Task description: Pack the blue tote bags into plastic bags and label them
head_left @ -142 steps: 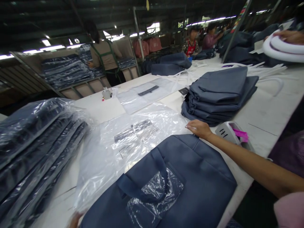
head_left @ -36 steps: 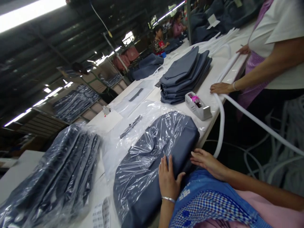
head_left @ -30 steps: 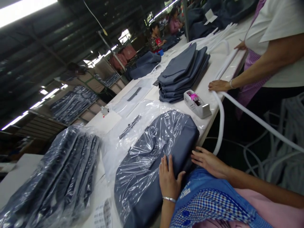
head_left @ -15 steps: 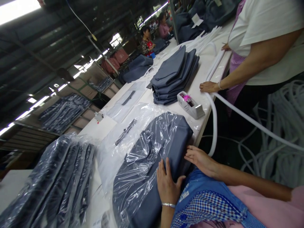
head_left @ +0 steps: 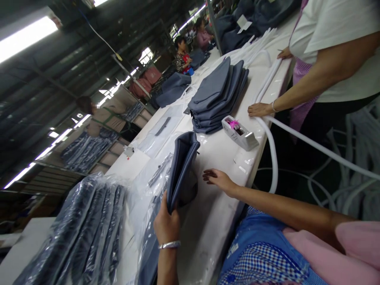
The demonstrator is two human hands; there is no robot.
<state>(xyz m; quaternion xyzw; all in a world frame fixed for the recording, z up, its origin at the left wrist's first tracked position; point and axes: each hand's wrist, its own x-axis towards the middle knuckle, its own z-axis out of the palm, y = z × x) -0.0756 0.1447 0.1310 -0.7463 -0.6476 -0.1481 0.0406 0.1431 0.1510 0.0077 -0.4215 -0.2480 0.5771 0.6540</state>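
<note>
And our left hand [head_left: 168, 222] has its grip closed on the upended navy bag [head_left: 181, 172]; our right hand [head_left: 219, 180], grip loosely wide, hovers over the tabletop [head_left: 204, 227], just right of it!

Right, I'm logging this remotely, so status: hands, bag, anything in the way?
Left hand shut on dark-blue bag, tilted up. Right hand open, empty, apart from bag. Nothing visible between them; grey holder farther off.

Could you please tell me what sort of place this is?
It looks like a factory workshop, perhaps for bags. A plastic-wrapped pile and a stack of dark blue goods lie along a long white table, where a co-worker handles white tubing.
</note>
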